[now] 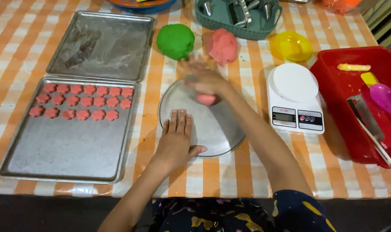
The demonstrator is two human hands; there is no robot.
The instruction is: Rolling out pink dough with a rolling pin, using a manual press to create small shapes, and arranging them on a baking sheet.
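Motion blur is smearing the right hand (202, 79) as it is pressing a pink dough piece (206, 99) onto the round metal plate (217, 137), its grip covering most of the dough. Left hand (176, 139) is lying flat with fingers spread on the plate's near rim, holding nothing.

Nineteen pink flower cookies (78, 101), two baking trays (53, 159), two dough balls (175, 41).

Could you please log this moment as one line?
left hand: flat on plate rim | right hand: pressing pink dough on plate | tray: pink cookies
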